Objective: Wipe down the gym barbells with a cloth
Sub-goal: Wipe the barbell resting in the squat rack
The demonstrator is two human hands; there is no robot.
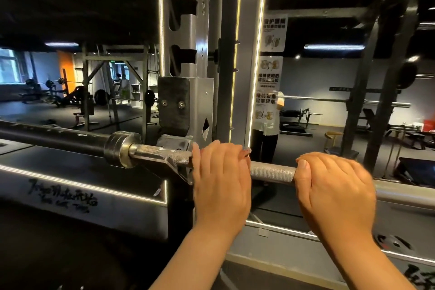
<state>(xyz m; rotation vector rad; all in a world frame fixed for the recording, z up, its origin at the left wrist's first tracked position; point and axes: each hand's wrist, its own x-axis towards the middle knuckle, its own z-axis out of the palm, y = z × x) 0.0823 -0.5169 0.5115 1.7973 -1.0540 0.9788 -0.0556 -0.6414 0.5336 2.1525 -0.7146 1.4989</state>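
Two bare hands clamp a barbell (273, 172) that rests on a steel hook (174, 148) of a grey rack (186, 30) in a dim gym. The left hand (221, 179) lies palm down over the knurled shaft just right of the hook, its fingers bent over the far side of the bar. The right hand (334, 186) sits near it, farther along the shaft, with fingers hooked over the top and the thumb laid on the bar's near side. The hands are apart, with a bare stretch of knurling showing between them. A small pinkish scrap (244, 153) shows at the left fingertips; what it is cannot be told. Left of the hook the bar widens into a scuffed metal collar (122, 148) and runs on as a dark sleeve (58, 136) to the left edge of the view. To the right, the smooth shaft passes out of sight beyond the right hand. A black pad (174, 103) with two bolts is fixed to the rack just above the hook. Behind the bar stands a mirror (317, 73) edged with light strips (259, 30) and bearing white signs (270, 77) with yellow pictures. The glass reflects a figure in a pale top and dark trousers, partly hidden by the signs, along with racks and benches on a dark floor.
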